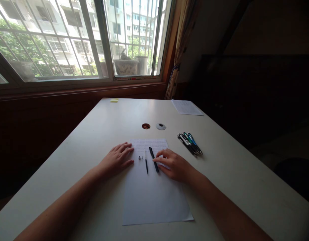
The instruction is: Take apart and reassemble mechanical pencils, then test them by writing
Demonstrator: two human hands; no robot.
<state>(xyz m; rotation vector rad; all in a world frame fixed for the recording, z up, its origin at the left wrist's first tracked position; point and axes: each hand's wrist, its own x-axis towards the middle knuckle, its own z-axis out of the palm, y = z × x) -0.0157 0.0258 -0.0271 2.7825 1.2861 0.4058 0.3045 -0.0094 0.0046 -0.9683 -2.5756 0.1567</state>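
Note:
A sheet of paper (154, 204) with handwritten lines near its top lies on the white table. My left hand (119, 155) rests flat at the sheet's left edge, fingers spread, holding nothing. On the sheet lie a black pen barrel (154, 160), a slim pen refill (146, 165) with a dark lower half, and two tiny pen parts (139, 158). My right hand (170, 163) is beside the barrel, its fingers curved and apart. The index fingertip is at the barrel's edge; a firm grip does not show.
Several pens (189, 144) lie in a bunch to the right. Beyond the sheet are a round hole (146, 126) in the table (99, 134) and its grey cover (160, 126). Farther off lie a yellow sticky note pad (114, 100) and more papers (186, 107). A barred window stands behind.

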